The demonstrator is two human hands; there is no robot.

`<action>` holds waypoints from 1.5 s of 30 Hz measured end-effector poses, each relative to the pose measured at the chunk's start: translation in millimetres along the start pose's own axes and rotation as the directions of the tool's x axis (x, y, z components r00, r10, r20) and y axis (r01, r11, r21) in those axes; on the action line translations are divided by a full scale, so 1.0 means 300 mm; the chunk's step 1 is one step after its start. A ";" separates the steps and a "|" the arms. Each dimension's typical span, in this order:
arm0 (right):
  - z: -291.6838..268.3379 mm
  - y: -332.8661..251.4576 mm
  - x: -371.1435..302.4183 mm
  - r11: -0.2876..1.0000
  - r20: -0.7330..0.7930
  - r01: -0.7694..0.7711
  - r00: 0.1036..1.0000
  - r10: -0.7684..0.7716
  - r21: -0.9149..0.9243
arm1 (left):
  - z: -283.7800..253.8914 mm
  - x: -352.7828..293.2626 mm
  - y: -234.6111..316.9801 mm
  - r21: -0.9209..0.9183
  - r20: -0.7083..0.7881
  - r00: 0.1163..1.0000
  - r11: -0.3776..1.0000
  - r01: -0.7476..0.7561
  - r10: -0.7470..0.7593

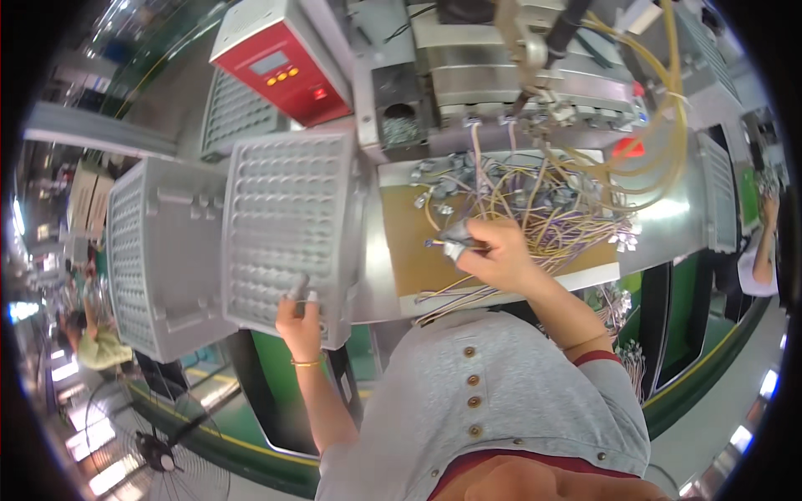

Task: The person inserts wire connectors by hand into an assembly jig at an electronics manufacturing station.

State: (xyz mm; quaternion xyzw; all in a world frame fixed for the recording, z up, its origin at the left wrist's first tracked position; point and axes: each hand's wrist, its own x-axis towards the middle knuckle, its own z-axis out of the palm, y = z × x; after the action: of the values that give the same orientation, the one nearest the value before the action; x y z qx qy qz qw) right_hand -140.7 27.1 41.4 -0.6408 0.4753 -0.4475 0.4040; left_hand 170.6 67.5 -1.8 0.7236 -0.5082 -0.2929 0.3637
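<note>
At the near edge of a grey plastic tray (288, 192) with rows of round pockets, my left hand (299, 326) has its fingertips pressed together. A small, blurred grey shape shows at those fingertips, too unclear to name. To the right, my right hand (499, 256) pinches a small grey part with wires (455, 242) above the brown work mat. Just beyond that hand spreads a tangled heap of wire leads (543, 200), yellow, white and purple, with grey ends and white connectors.
Left of the tray stands another grey tray (180, 250). A red-fronted control box (284, 71) and a dark bin of small metal pieces (399, 125) sit behind. A metal machine (535, 75) with yellow hoses (672, 125) fills the back. A fan (159, 451) and other people are around.
</note>
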 end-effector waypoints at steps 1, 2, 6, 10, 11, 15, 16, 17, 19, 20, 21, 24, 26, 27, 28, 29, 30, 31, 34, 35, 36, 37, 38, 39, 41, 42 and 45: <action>-0.002 -0.003 -0.004 1.000 0.006 -0.021 1.000 0.021 0.003 | 0.028 0.011 0.048 -0.014 0.024 1.000 1.000 -0.018 0.019; -0.001 -0.001 -0.006 0.999 0.019 -0.039 0.999 0.038 0.013 | 0.060 0.017 0.102 -0.276 0.123 0.990 0.955 0.105 -0.073; 0.006 -0.002 0.000 0.997 0.000 0.074 0.997 -0.074 -0.036 | 0.302 0.011 0.160 -0.428 0.446 0.892 0.858 0.284 -0.073; -0.015 -0.029 -0.010 1.000 -0.045 0.011 0.999 -0.012 -0.009 | 0.463 -0.004 0.063 0.153 0.328 0.885 0.906 -0.396 0.331; -0.023 -0.023 -0.010 1.000 -0.041 0.005 0.999 -0.005 0.000 | 0.463 0.000 0.083 0.355 0.301 0.847 0.773 -0.525 0.437; -0.026 0.005 -0.015 0.997 -0.001 -0.072 0.997 0.072 0.034 | 0.415 0.030 0.131 0.309 0.281 0.771 0.707 -0.636 0.571; -0.023 0.018 -0.014 0.996 0.026 -0.091 0.996 0.091 0.020 | 0.407 0.041 0.153 0.260 0.364 0.645 0.591 -0.763 0.672; -0.016 0.024 -0.013 0.994 0.057 -0.107 0.993 0.106 0.006 | 0.411 0.046 0.142 0.267 0.362 0.650 0.594 -0.759 0.668; -0.002 0.019 -0.011 0.995 0.060 -0.095 0.994 0.094 0.013 | 0.425 0.046 0.111 0.234 0.516 0.463 0.401 -0.886 0.721; 0.000 0.019 -0.011 0.996 0.047 -0.087 0.995 0.086 0.011 | 0.423 0.042 0.128 0.215 0.493 0.512 0.472 -0.855 0.703; -0.002 0.017 -0.011 0.996 0.043 -0.088 0.995 0.087 0.007 | 0.415 0.040 0.141 0.210 0.493 0.508 0.470 -0.857 0.706; -0.009 0.014 -0.016 0.993 0.042 -0.107 0.994 0.105 0.046 | 0.384 0.034 0.198 -0.246 0.481 0.795 0.927 -0.284 0.371; -0.010 0.020 -0.020 0.991 0.043 -0.132 0.991 0.130 0.040 | 0.362 0.014 0.254 -0.465 0.543 0.794 0.885 0.011 0.275; -0.010 0.018 -0.019 0.991 0.043 -0.131 0.991 0.129 0.039 | 0.352 0.005 0.279 -0.611 0.621 0.759 0.728 0.310 0.198; -0.012 0.016 -0.018 0.993 0.047 -0.119 0.992 0.117 0.027 | 0.348 -0.003 0.301 -0.658 0.610 0.760 0.678 0.328 0.224; -0.014 0.013 -0.019 0.994 0.051 -0.107 0.993 0.106 0.016 | 0.344 -0.014 0.320 -0.658 0.610 0.760 0.677 0.329 0.224; -0.013 0.010 -0.020 0.994 0.051 -0.108 0.993 0.107 0.015 | 0.341 -0.023 0.338 -0.683 0.609 0.756 0.643 0.347 0.240; -0.011 0.007 -0.019 0.994 0.039 -0.093 0.995 0.091 0.052 | 0.341 -0.030 0.346 -0.706 0.608 0.752 0.607 0.364 0.256; -0.013 -0.013 -0.013 0.993 0.013 -0.079 0.997 0.078 0.087 | 0.349 -0.041 0.348 -0.740 0.589 0.743 0.581 0.338 0.317; -0.016 -0.018 -0.010 0.993 -0.003 -0.079 0.997 0.080 0.086 | 0.348 -0.043 0.351 -0.739 0.591 0.741 0.582 0.339 0.319; -0.016 -0.018 -0.010 0.993 -0.006 -0.080 0.997 0.081 0.085 | 0.346 -0.045 0.357 -0.743 0.587 0.744 0.578 0.338 0.319; -0.015 -0.017 -0.012 0.992 -0.020 -0.068 0.997 0.070 0.102 | 0.345 -0.047 0.361 -0.746 0.583 0.747 0.574 0.337 0.319; -0.014 -0.016 -0.014 0.991 -0.033 -0.056 0.998 0.060 0.119 | 0.348 -0.051 0.361 -0.746 0.585 0.745 0.574 0.338 0.321; -0.015 -0.020 -0.013 0.991 -0.035 -0.057 0.998 0.061 0.118 | 0.352 -0.055 0.361 -0.783 0.546 0.752 0.545 0.300 0.370; -0.022 -0.035 -0.011 0.997 -0.055 0.005 0.998 -0.001 0.074 | 0.353 -0.060 0.365 -0.817 0.505 0.755 0.513 0.264 0.417; -0.028 -0.044 -0.008 0.997 -0.056 0.004 0.998 0.000 0.073 | 0.349 -0.062 0.372 -0.813 0.470 0.763 0.554 0.179 0.444; -0.040 -0.060 -0.004 0.993 0.008 0.116 0.993 -0.115 -0.034 | 0.357 -0.059 0.376 -0.785 0.447 0.771 0.612 0.095 0.453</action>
State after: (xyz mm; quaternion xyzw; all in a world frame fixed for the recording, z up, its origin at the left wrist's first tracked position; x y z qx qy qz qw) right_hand -147.8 31.3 61.4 -0.6755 0.4436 -0.4599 0.3680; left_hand 21.0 35.1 31.7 0.3031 -0.4948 -0.6561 0.4824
